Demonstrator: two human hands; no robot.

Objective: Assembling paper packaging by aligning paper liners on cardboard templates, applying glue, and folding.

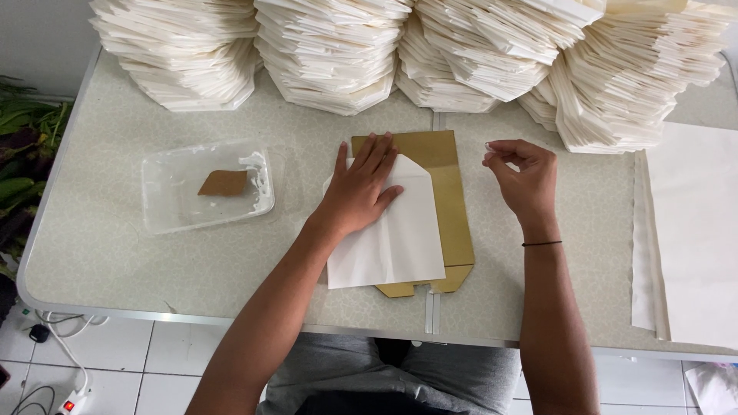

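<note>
Left hand (361,188) presses flat, fingers spread, on the white paper (388,230), pinning it down; nothing is gripped, the palm just bears on the sheet. That paper is smooth and matte, folded to a point at its top edge, and it lies on a tan card template (453,207), a stiff, flat board with notched tabs at its near end. Both sit mid-table, right at the seam between the two tabletop halves.

Right hand (526,180) hovers just beside the template, off to its right, fingers curled and thumb meeting fingertip in a pinch; whether anything sits in that pinch is too small to tell. One thin dark band circles that wrist.

To the left, one clear plastic tray (165,200), shallow and rectangular, holds white paste smeared along its wall and one small brown card scrap (224,183).

Along the far edge stand four stacks (330,54) of folded cream paper pieces, fanned and angular, edges layered like scales. At the right lies one pile of flat white sheets (692,230), large and rectangular, its corners squared.

Table (100,253) is pale, speckled, with a metal rim.
</note>
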